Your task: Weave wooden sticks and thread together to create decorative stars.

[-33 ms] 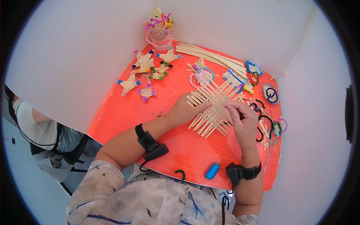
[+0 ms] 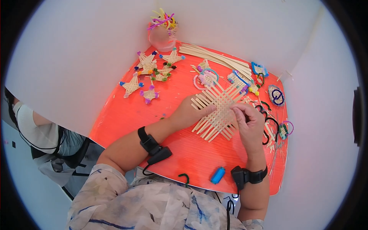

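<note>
A flat lattice of pale woven strips point(image 2: 220, 111), with loose strip ends sticking out on several sides, is held above the red table. My left hand point(image 2: 193, 112) is closed on its left side, thumb on top and the other fingers hidden beneath. At the lattice's right side, my right hand point(image 2: 249, 120) makes a pinch with thumb and forefinger. Whatever is between those fingertips is too small or hidden to make out. Near the table's front edge lies a blue spool point(image 2: 217, 175), and left of it a dark green fuzzy wire piece point(image 2: 185, 178).
Woven stars with coloured tips point(image 2: 132, 85) lie at the far left. Long pale strips point(image 2: 214, 56) rest along the back, beside a tub of fuzzy wires point(image 2: 161, 36). Black-handled scissors point(image 2: 273, 124), small woven pieces point(image 2: 276, 96) and offcuts crowd the right. White partitions surround the red table point(image 2: 126, 115).
The blue spool has shifted very slightly to the right. Both hands and the lattice stay nearly where they were.
</note>
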A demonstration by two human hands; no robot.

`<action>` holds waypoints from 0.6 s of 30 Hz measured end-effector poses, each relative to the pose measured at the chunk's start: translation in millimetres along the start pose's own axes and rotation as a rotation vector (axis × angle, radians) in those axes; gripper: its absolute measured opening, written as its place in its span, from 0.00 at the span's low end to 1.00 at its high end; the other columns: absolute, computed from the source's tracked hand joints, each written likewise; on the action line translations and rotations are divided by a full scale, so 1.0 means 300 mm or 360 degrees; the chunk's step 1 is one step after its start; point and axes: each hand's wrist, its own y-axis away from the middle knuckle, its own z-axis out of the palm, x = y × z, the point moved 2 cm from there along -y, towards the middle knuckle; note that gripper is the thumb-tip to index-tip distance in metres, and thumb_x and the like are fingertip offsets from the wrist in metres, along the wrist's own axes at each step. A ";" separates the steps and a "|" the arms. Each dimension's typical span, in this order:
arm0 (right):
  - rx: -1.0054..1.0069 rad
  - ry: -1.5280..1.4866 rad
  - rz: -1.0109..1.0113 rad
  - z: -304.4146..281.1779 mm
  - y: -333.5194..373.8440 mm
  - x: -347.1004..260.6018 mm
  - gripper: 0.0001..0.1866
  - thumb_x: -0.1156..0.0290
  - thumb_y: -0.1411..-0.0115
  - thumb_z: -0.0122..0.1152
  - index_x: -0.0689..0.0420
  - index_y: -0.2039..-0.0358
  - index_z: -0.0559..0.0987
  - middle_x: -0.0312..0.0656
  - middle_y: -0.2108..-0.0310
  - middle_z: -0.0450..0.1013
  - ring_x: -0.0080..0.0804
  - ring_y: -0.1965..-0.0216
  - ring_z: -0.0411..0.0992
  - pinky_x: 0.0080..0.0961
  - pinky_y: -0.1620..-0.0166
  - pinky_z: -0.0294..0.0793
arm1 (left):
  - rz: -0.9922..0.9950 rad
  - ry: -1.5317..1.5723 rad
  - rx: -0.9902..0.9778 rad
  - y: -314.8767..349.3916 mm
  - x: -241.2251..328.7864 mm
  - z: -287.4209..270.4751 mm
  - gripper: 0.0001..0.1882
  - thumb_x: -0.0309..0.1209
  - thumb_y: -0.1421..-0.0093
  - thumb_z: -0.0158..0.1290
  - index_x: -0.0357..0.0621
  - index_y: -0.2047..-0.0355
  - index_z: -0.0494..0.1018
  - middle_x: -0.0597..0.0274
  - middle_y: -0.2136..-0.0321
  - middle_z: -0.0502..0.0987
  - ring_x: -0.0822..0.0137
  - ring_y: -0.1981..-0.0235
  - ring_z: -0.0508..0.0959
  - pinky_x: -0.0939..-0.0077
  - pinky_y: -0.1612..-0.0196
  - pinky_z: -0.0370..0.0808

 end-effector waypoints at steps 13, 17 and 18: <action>0.0373 0.0481 -0.0341 -0.095 -0.027 0.003 0.04 0.80 0.43 0.60 0.61 0.67 0.79 0.41 0.77 0.71 0.26 0.79 0.65 0.22 0.75 0.63 | -0.0260 0.0002 -0.0360 0.009 0.067 -0.046 0.12 0.36 0.44 0.61 0.40 0.67 0.75 0.67 0.76 0.76 0.77 0.74 0.74 0.80 0.70 0.71; 0.0395 0.0342 -0.0355 -0.094 -0.029 0.011 0.03 0.78 0.42 0.60 0.61 0.67 0.80 0.39 0.78 0.70 0.23 0.80 0.63 0.20 0.76 0.60 | -0.0439 -0.0090 -0.0474 0.008 0.035 -0.055 0.14 0.37 0.44 0.61 0.40 0.66 0.76 0.67 0.75 0.76 0.76 0.73 0.74 0.79 0.70 0.72; 0.0365 0.0324 -0.0321 -0.092 -0.030 0.010 0.03 0.78 0.42 0.59 0.61 0.66 0.80 0.39 0.78 0.70 0.22 0.79 0.63 0.19 0.76 0.60 | -0.0301 -0.0073 -0.0532 0.003 0.013 -0.052 0.16 0.40 0.44 0.61 0.40 0.65 0.76 0.67 0.76 0.76 0.77 0.76 0.74 0.81 0.74 0.71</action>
